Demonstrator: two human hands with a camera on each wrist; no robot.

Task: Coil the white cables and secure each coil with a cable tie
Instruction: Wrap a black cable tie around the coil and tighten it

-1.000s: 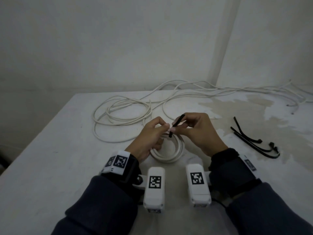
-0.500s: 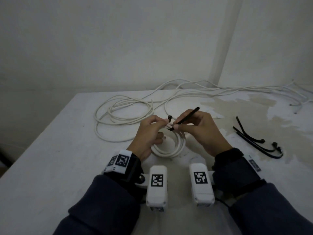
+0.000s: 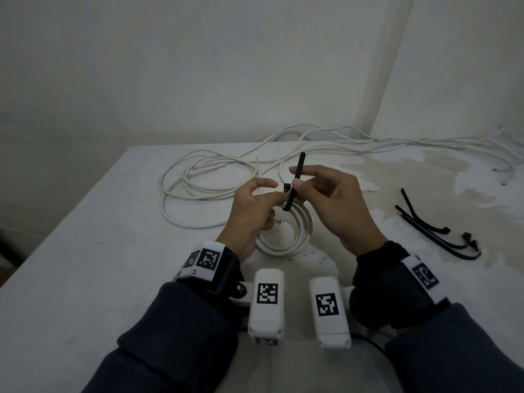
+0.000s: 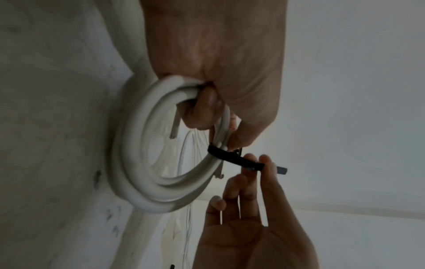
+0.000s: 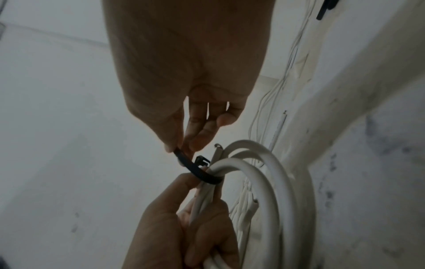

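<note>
Cable tie (image 3: 295, 182), one, wraps one white coil (image 3: 286, 239): left hand (image 3: 249, 214) grips the coil, right hand (image 3: 334, 205) pinches the tie; three spare ties (image 3: 431, 228) lie on the worktop (image 3: 85, 279).

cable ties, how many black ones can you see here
4 that I can make out. One cable tie is wrapped round the white coil, its tail pinched by the right hand. Three spare ties lie on the table at right, overlapping, so another could be hidden.
</note>
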